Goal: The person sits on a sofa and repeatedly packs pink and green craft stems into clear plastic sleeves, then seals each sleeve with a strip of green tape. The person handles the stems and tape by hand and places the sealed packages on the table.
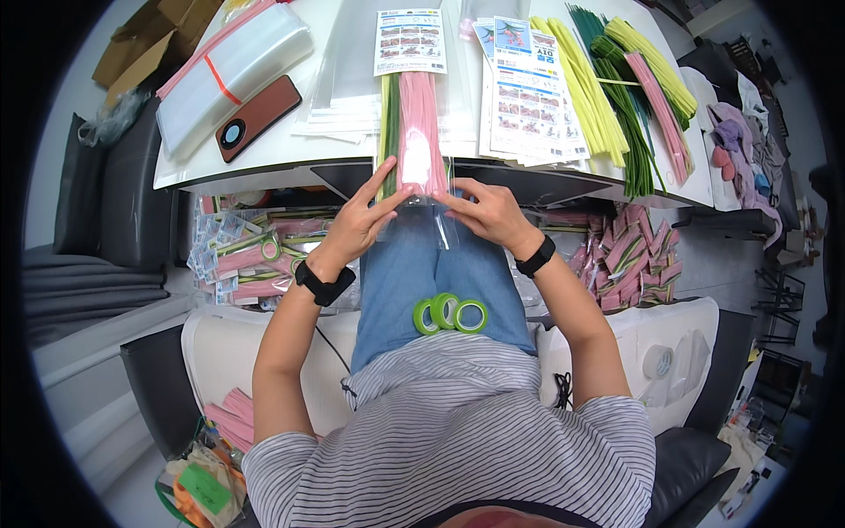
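A clear plastic bag (443, 228) lies over the table's front edge, its near end hanging above my lap. Inside it are pink pipe cleaners (421, 125), a strip of green and yellow ones (389, 125) and a printed card (410, 41) at the far end. My left hand (360, 214) has its fingers on the bag's near left side. With thumb and fingers, my right hand (487, 210) holds the near right side. Three rolls of green tape (470, 317) rest on my lap.
A stack of clear bags (231, 79) and a brown phone (259, 119) lie at the table's left. Printed cards (538, 112), yellow pipe cleaners (584, 92) and green ones (627, 125) lie to the right. Filled packs (637, 257) are piled below the table. Clear tape (658, 362) sits on the seat.
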Demonstrator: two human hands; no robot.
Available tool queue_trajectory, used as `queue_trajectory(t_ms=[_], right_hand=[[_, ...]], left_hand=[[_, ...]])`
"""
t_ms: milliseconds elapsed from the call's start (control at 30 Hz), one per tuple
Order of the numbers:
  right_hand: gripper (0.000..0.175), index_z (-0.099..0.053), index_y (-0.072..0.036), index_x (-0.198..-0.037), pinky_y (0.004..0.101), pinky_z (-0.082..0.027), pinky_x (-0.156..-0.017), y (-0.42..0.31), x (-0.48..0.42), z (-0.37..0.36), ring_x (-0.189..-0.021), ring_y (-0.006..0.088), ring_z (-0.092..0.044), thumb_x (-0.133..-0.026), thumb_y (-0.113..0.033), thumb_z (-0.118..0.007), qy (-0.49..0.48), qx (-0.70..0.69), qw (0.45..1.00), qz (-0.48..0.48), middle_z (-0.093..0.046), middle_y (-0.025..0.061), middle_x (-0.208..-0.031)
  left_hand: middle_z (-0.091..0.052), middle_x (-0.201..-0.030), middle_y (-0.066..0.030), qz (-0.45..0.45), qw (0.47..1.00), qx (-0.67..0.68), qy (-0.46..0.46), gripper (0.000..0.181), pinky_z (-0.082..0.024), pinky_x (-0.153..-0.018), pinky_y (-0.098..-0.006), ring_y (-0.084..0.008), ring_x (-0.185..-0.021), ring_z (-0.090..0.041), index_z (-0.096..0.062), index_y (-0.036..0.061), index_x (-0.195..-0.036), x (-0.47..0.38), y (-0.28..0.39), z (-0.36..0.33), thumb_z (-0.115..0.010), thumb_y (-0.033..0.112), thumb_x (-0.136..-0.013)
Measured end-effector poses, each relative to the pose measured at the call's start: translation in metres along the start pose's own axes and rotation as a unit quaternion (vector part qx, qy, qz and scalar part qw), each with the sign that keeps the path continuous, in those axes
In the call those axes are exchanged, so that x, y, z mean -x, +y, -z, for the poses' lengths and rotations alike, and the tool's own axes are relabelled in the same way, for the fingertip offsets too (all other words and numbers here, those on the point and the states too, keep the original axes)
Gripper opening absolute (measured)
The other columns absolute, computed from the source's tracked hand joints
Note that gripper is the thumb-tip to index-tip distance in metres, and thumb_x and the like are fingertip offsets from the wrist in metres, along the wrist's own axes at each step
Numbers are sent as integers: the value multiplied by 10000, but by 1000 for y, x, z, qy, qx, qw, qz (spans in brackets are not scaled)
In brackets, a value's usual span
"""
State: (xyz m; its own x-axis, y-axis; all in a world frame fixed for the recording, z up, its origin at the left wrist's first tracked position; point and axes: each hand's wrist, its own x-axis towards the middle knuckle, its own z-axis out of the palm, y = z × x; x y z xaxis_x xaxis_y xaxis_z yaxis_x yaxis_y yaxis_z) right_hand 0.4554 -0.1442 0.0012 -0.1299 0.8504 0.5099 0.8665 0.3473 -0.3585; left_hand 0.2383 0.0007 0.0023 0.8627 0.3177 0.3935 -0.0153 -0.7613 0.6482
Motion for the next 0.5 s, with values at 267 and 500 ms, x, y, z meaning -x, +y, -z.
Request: queue_trajectory(t_ms=[267,500], right_hand=[[301,-679,-183,-1070,237,-500,-583,1,9,-5,-669,134,-600,-780,-103,-682,2,-141,988,-62,-582,48,-1005],[158,-660,27,-985,232,-506,-716,-19,11,-21,-842,128,-605,-903,-67,-562,128,-520,786,-309,-529,69,-1072]], left_hand=[[-212,-1497,-171,40,991,126,-11,378,-273,-1081,-371,-336,-1363,-269,-571,123,-1253,4,-5,-5,-525,57,-884],[-165,-1515,-169,88,967,232,55,266,-200,-1102,-375,-303,-1396,-186,-638,26,-1133,6,1,-15,-479,82,-926]])
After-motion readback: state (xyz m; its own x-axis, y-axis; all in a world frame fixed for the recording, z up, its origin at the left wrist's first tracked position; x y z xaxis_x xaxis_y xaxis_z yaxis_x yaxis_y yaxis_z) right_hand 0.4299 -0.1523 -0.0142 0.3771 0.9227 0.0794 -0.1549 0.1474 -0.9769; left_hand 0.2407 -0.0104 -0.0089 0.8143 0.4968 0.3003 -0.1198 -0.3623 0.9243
